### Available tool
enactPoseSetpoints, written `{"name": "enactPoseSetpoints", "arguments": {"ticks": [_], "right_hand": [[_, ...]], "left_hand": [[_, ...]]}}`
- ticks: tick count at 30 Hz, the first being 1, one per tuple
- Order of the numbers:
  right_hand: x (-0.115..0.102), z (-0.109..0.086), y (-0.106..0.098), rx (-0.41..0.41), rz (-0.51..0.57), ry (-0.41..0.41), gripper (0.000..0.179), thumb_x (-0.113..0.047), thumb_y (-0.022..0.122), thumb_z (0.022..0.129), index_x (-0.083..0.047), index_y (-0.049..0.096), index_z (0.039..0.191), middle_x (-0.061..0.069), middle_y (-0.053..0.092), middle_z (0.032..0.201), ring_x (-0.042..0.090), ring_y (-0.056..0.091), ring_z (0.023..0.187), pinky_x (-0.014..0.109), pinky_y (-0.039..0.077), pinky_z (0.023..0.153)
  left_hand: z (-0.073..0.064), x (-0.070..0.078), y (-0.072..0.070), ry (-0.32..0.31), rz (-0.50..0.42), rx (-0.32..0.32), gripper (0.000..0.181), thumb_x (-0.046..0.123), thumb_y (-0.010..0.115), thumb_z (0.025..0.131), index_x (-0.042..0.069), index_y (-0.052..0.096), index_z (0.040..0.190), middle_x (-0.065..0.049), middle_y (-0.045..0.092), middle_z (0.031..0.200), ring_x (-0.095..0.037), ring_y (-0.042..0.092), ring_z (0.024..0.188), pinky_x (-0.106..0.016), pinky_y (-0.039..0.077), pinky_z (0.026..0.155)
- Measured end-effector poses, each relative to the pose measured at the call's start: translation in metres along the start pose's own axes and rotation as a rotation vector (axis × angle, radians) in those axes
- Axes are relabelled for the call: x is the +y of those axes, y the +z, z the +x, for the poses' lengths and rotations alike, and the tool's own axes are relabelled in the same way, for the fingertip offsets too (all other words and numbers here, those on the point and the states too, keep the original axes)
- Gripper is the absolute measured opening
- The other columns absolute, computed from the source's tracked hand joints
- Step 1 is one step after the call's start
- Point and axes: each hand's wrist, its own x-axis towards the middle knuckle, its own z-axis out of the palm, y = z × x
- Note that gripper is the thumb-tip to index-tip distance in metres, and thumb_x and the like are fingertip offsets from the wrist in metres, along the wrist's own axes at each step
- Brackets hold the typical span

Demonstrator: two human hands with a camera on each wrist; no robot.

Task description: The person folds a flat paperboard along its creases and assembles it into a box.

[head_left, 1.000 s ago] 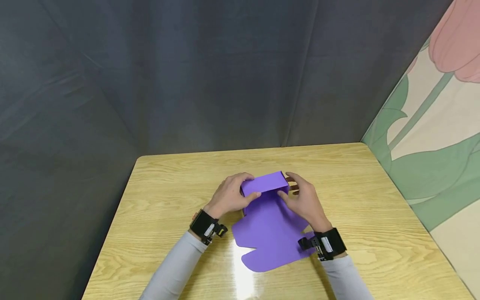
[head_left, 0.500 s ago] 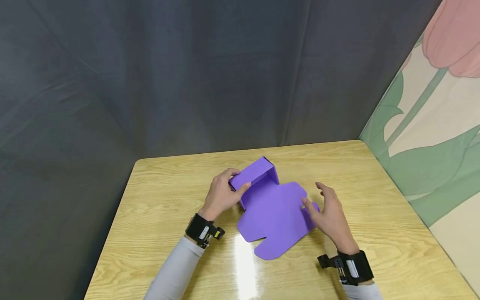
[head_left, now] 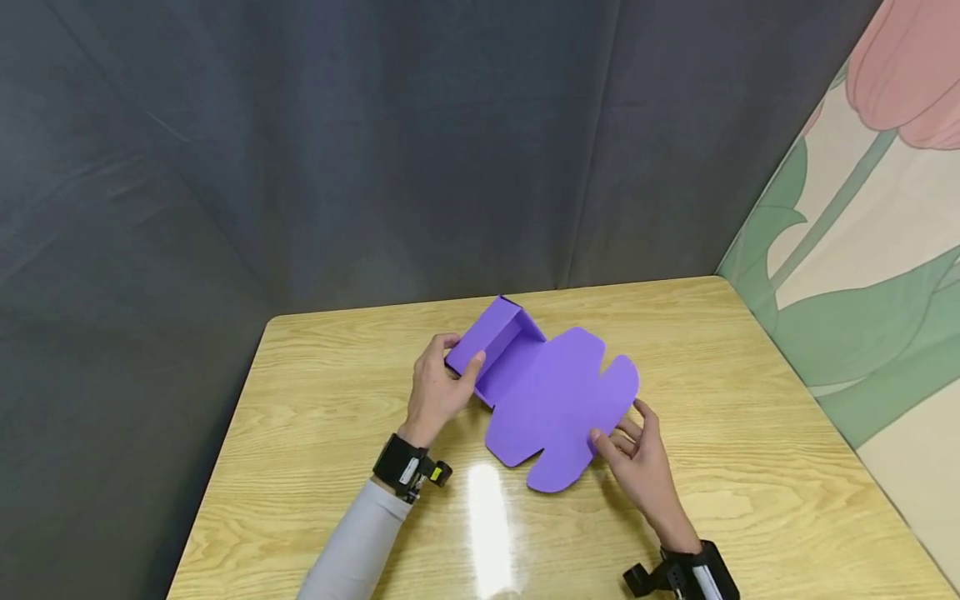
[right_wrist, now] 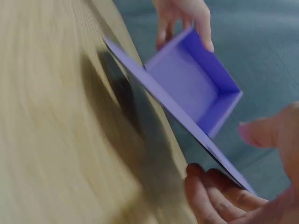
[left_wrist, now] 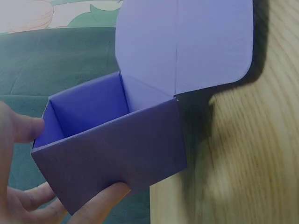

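A purple cardboard box (head_left: pixel 483 333) lies tipped on its side, its lid (head_left: pixel 558 400) folded out flat with rounded flaps. My left hand (head_left: pixel 435 383) grips the box body at its left end, thumb over the near wall. In the left wrist view the box's hollow inside (left_wrist: pixel 91 105) shows, with nothing in it. At the lid's free edge is my right hand (head_left: pixel 637 458). The right wrist view shows its fingers (right_wrist: pixel 219 196) against the underside of the lid (right_wrist: pixel 163 100), while the thumb stands off from the upper face.
A wooden table (head_left: pixel 322 400) lies under the box, with a dark curtain (head_left: pixel 420 150) along its far side. A fabric with a flower pattern (head_left: pixel 862 325) hangs at the right. Light glares off the tabletop near the front.
My left hand has turned the box counterclockwise and moved it left and back, swinging the lid to the right. The right hand left the box body, moved right, then came to the lid's edge.
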Motion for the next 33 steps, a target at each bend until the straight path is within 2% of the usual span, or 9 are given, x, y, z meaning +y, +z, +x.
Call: {"name": "enactPoseSetpoints", "arguments": {"ticks": [5,8,11,16,19,24,29,33], "right_hand": [[0.001,-0.010,0.014,-0.063,0.017,-0.019,0.062,-0.003,0.072,0.101,0.006,0.041,0.153,0.034,0.066,0.134,-0.001,0.071,0.103,0.019,0.062,0.084],[0.002,-0.013,0.022,-0.100,0.040,-0.065,0.053,0.002,0.073,0.098,0.010,0.050,0.145,0.033,0.070,0.125,0.002,0.073,0.102,0.020,0.063,0.085],[0.002,-0.015,0.027,-0.112,0.066,-0.115,0.045,0.006,0.073,0.097,0.016,0.055,0.136,0.034,0.072,0.115,0.003,0.074,0.098,0.021,0.064,0.083],[0.001,-0.014,0.031,-0.088,0.066,-0.193,0.034,0.008,0.069,0.098,0.018,0.058,0.129,0.032,0.072,0.108,0.003,0.074,0.092,0.021,0.064,0.077],[-0.001,-0.010,0.029,-0.070,0.038,-0.250,0.032,0.008,0.066,0.100,0.017,0.059,0.130,0.030,0.071,0.109,0.003,0.073,0.093,0.019,0.063,0.075],[-0.010,0.003,0.019,-0.015,-0.054,-0.308,0.029,0.004,0.063,0.104,0.009,0.064,0.133,0.023,0.073,0.109,0.003,0.070,0.092,0.017,0.059,0.073],[-0.025,0.014,0.007,-0.008,-0.096,-0.306,0.032,0.000,0.060,0.107,0.005,0.065,0.138,0.023,0.075,0.116,0.004,0.072,0.096,0.019,0.060,0.077],[-0.036,0.021,-0.002,-0.005,-0.123,-0.322,0.029,-0.001,0.060,0.107,0.004,0.068,0.134,0.022,0.077,0.112,0.005,0.071,0.090,0.021,0.060,0.072]], "left_hand": [[-0.002,-0.002,0.002,-0.060,-0.050,0.014,0.052,0.036,0.072,0.101,0.000,0.060,0.135,-0.018,0.067,0.134,-0.034,0.064,0.127,-0.049,0.052,0.111],[-0.003,-0.004,0.004,-0.087,-0.079,0.022,0.051,0.034,0.072,0.101,-0.002,0.058,0.135,-0.021,0.066,0.134,-0.036,0.062,0.129,-0.050,0.049,0.113],[-0.005,-0.006,0.007,-0.111,-0.100,0.017,0.051,0.033,0.071,0.102,-0.002,0.055,0.135,-0.023,0.064,0.135,-0.038,0.061,0.129,-0.052,0.047,0.115],[-0.009,-0.007,0.011,-0.167,-0.134,0.003,0.053,0.033,0.069,0.103,-0.001,0.050,0.139,-0.024,0.060,0.140,-0.038,0.060,0.127,-0.052,0.048,0.112],[-0.010,-0.006,0.012,-0.197,-0.156,0.000,0.053,0.034,0.068,0.103,0.000,0.048,0.140,-0.023,0.058,0.142,-0.036,0.062,0.115,-0.050,0.051,0.103],[-0.010,-0.005,0.014,-0.203,-0.200,0.002,0.054,0.034,0.066,0.105,0.000,0.046,0.142,-0.023,0.057,0.143,-0.031,0.061,0.100,-0.042,0.052,0.090],[-0.013,-0.008,0.014,-0.217,-0.277,-0.023,0.051,0.027,0.066,0.105,-0.001,0.043,0.142,-0.022,0.057,0.143,-0.040,0.070,0.107,-0.044,0.061,0.087],[-0.018,-0.012,0.014,-0.228,-0.327,-0.063,0.052,0.022,0.065,0.106,-0.002,0.039,0.144,-0.023,0.055,0.145,-0.045,0.069,0.117,-0.049,0.064,0.091]]}}
